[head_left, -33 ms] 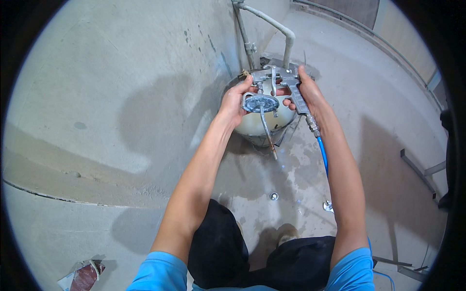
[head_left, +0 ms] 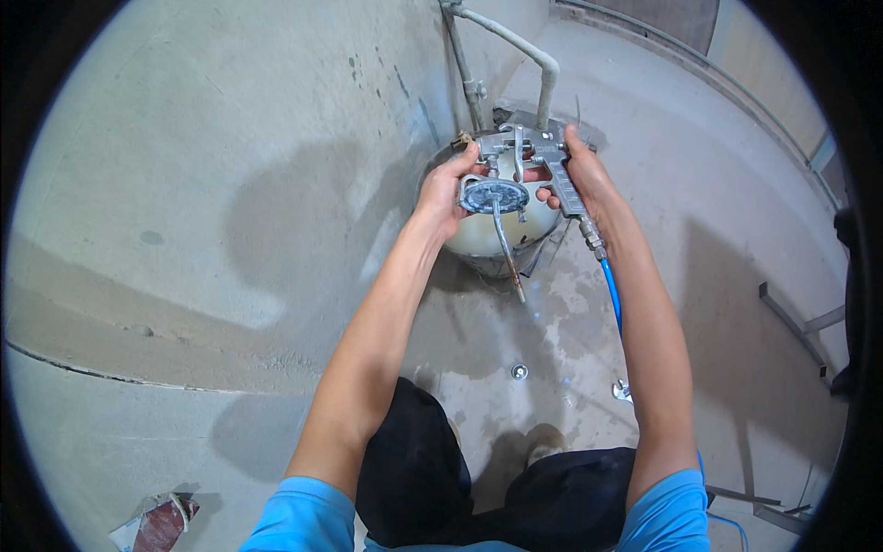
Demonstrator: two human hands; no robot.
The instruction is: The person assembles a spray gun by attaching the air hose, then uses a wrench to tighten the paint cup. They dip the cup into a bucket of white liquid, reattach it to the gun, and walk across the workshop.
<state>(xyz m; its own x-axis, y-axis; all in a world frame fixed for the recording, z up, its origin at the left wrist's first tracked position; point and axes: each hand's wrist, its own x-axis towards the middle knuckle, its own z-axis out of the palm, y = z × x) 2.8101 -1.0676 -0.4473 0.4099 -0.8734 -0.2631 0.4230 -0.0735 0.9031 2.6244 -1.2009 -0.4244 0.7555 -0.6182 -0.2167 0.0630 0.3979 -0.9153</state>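
Note:
A silver spray gun [head_left: 563, 179] is held up between my two hands over a round bucket [head_left: 487, 241] of pale liquid. My left hand [head_left: 445, 195] grips its front end, thumb on top, next to the round cup lid [head_left: 495, 195] smeared with grey-white paint. From that lid a thin suction tube [head_left: 507, 247] slants down past the bucket's near rim. My right hand [head_left: 589, 179] is wrapped round the gun's grip, with its fingers near the trigger. A blue air hose [head_left: 613, 290] joins the bottom of the grip and runs down behind my right forearm.
Grey pipes [head_left: 548, 78] stand behind the bucket by the wall. On the floor lie a small round metal part [head_left: 520, 372] and a wrench [head_left: 622, 391], partly hidden by my forearm. Metal bars [head_left: 793, 327] lie at the right, and a red-and-white bag [head_left: 158, 526] at the lower left.

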